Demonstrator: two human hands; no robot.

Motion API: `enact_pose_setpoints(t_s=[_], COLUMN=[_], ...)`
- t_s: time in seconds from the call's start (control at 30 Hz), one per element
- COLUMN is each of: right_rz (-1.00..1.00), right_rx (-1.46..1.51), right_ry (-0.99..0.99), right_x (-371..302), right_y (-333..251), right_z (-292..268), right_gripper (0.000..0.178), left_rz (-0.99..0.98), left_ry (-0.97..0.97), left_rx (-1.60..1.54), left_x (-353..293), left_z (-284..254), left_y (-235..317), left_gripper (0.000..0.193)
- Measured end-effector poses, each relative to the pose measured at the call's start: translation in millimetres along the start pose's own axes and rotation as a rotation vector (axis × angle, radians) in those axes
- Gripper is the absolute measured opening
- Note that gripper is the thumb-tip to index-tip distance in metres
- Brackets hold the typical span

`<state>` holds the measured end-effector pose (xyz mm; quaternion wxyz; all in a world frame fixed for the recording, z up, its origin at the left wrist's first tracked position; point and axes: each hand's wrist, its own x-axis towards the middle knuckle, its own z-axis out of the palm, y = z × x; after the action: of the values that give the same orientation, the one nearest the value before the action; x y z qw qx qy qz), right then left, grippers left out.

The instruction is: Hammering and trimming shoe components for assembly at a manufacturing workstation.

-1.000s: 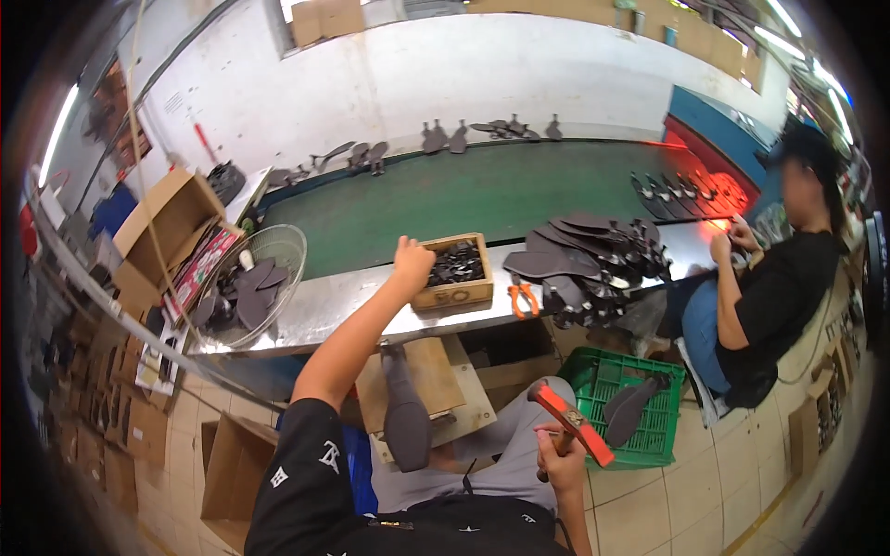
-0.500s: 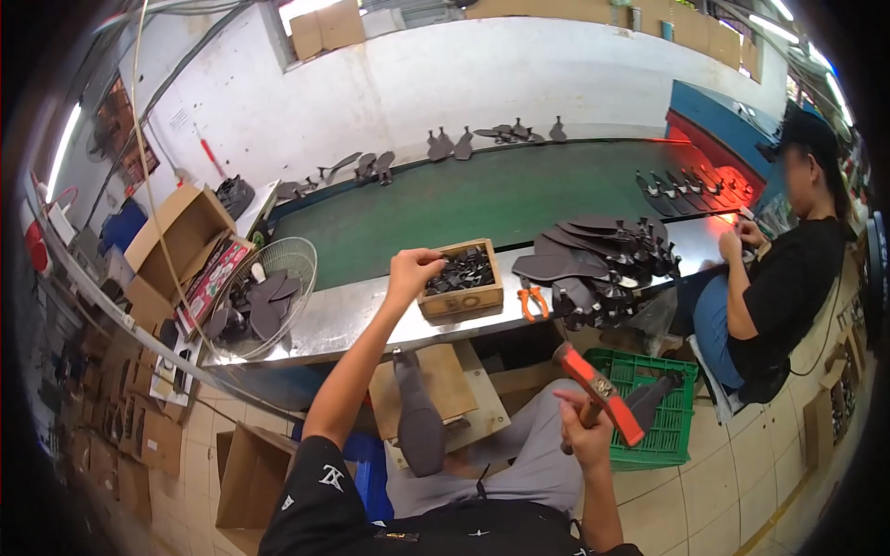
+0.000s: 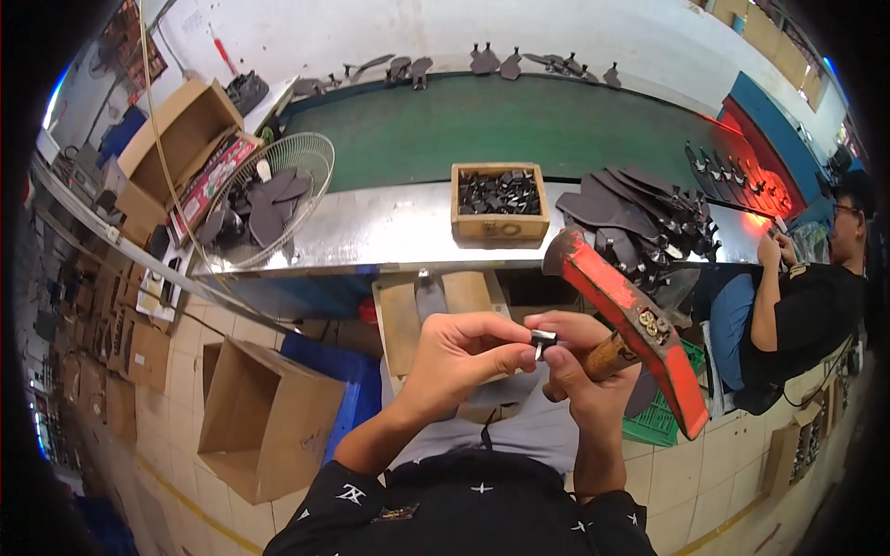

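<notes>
My left hand [image 3: 454, 357] pinches a small black heel tip [image 3: 544, 337] with a shiny top and a pale pin pointing down. My right hand [image 3: 590, 385] has its fingertips against the same piece, while its palm and other fingers grip the wooden handle of a red hammer [image 3: 635, 310]. The hammer head slants across in front of the bench. Below my hands a dark grey shoe sole [image 3: 430, 296] lies on a wooden block [image 3: 468, 292], mostly hidden by my left hand. Ahead, a wooden box [image 3: 501, 227] holds many similar black pieces.
A metal-edged bench [image 3: 389, 227] runs along a green conveyor belt [image 3: 417, 125]. Soles are piled [image 3: 621, 208] right of the box; a wire basket [image 3: 320, 190] of soles stands left. An open carton [image 3: 269, 417] sits at lower left. A co-worker [image 3: 807, 296] sits at right.
My left hand has come back from the wooden box with a small black heel tip and met my right hand. The hammer has risen nearer. The view has tilted down.
</notes>
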<state>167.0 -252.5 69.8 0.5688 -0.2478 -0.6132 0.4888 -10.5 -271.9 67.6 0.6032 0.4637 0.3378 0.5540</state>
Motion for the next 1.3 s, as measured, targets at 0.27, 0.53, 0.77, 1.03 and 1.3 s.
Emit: enact_pose_setpoints(t_s=[0.27,0.53,0.77,1.03,1.3], right_rz=[0.251,0.169,0.245,0.19,-0.085], right_rx=[0.015,-0.102,-0.314,-0.378,-0.563], right_ry=[0.011,-0.137,-0.345,-0.408,-0.387], right_x=[0.5,38.4,47.9,41.8,40.7], right_y=[44.2,114.4,146.7,150.8,119.8], right_z=[17.3,37.9,43.3,34.6,40.2], right_gripper=[0.016,0.021,0.019,0.018,0.021], left_rz=[0.472,0.182,0.07,0.111,0.176], left_ry=[0.582,0.383,0.331,0.335,0.283], left_rx=[1.327,0.667,0.609,0.7,0.663], left_x=[28.0,30.3,10.1,10.4,11.6], left_z=[-120.4,-153.3,-132.7,-138.0,-139.4], left_y=[-63.8,-89.8,-99.7,-108.6,-101.8], left_gripper=[0.045,0.029,0.033,0.03,0.029])
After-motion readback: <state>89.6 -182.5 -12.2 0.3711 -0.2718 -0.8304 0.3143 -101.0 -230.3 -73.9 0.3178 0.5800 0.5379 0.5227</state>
